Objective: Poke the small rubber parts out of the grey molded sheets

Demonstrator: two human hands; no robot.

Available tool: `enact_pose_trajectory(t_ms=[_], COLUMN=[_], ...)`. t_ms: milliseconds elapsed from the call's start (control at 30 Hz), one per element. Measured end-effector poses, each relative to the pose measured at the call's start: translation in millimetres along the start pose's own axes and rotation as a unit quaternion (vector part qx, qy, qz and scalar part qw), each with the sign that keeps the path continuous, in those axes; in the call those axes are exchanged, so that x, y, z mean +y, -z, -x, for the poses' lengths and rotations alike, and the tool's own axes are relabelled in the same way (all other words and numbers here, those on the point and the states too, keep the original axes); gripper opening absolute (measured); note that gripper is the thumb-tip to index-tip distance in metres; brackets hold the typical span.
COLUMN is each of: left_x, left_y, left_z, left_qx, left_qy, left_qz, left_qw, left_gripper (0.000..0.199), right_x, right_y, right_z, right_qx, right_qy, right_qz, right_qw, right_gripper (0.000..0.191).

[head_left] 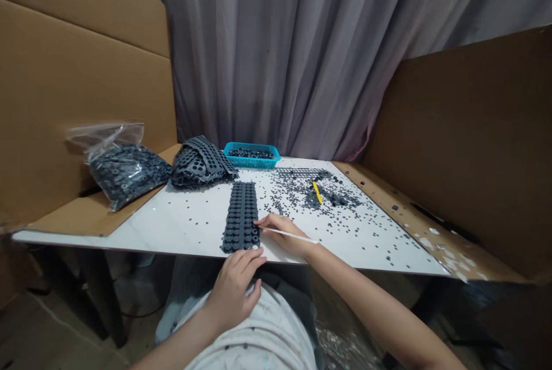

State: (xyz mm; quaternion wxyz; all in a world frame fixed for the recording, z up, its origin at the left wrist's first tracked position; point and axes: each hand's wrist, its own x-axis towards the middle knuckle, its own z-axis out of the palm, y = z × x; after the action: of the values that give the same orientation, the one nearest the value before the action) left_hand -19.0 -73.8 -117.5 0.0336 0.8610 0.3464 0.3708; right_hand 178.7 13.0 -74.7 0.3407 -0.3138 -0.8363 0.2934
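A dark grey rubbery sheet (242,209) with rows of round parts lies lengthwise on the white table, its near end close to the front edge. My right hand (282,233) is closed in a pinch around a thin white stick (293,236). The stick's dark tip touches or nearly touches the sheet's right side. Beside the sheet's near end, my left hand (239,275) lies with its fingers stretched out over the table edge. Its fingertips are near a small white spot I cannot identify.
Many small dark discs (284,200) are scattered across the right side. Among them lies a yellow tool (317,192). Behind stand a blue basket (252,162) of dark pieces, stacked perforated sheets (199,161) and a clear bag (129,171). Cardboard walls (474,145) flank the table (172,226).
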Motion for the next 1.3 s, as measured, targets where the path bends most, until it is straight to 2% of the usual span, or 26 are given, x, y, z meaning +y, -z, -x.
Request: enact_pose_trajectory(t_ms=[133, 333, 400, 533, 633, 767, 900, 1067, 1133, 1300], left_x=[0.4, 0.5, 0.5, -0.2, -0.6, -0.5, 0.1, 0.4, 0.1, 0.0], left_y=[0.0, 0.0, 0.4, -0.1, -0.9, -1.4, -0.9, -0.2, -0.1, -0.3], left_z=[0.0, -1.9, -1.8, -0.2, 0.3, 0.2, -0.4, -0.7, -0.2, 0.7], left_qx=[-0.003, -0.007, -0.006, -0.007, -0.005, -0.003, -0.002, -0.001, -0.005, -0.007], left_qy=[0.003, 0.001, 0.001, 0.006, 0.006, 0.005, 0.004, 0.006, 0.007, 0.011], left_qz=[0.002, 0.005, 0.004, 0.005, 0.004, 0.001, -0.001, 0.003, 0.005, 0.007], left_qw=[1.0, 1.0, 1.0, 1.0, 1.0, 1.0, 1.0, 1.0, 1.0, 1.0], left_gripper=[0.039, 0.039, 0.039, 0.04, 0.04, 0.042, 0.041, 0.04, 0.039, 0.039], right_x=[5.0, 12.6, 9.9, 2.7, 2.4, 5.3, 3.6, 5.8, 10.9, 19.7], right_y=[-1.4, 1.5, 2.2, -0.2, -2.1, -1.7, -0.3, -0.9, -0.4, 3.3], right_z=[-3.9, -8.1, -7.5, -7.4, -8.3, -8.3, -8.5, -11.8, -12.9, -12.9], right_qx=[0.006, 0.109, 0.102, 0.046, 0.034, 0.038, 0.026, 0.026, 0.044, 0.15], right_qy=[0.02, -0.043, -0.052, -0.024, -0.017, -0.009, -0.002, 0.021, 0.012, -0.075], right_qz=[0.063, 0.081, 0.028, -0.103, -0.118, -0.072, 0.031, 0.119, 0.141, 0.141], right_qw=[0.998, 0.99, 0.993, 0.993, 0.992, 0.997, 0.999, 0.992, 0.989, 0.976], right_gripper=[0.023, 0.019, 0.017, 0.019, 0.022, 0.018, 0.012, 0.015, 0.017, 0.013])
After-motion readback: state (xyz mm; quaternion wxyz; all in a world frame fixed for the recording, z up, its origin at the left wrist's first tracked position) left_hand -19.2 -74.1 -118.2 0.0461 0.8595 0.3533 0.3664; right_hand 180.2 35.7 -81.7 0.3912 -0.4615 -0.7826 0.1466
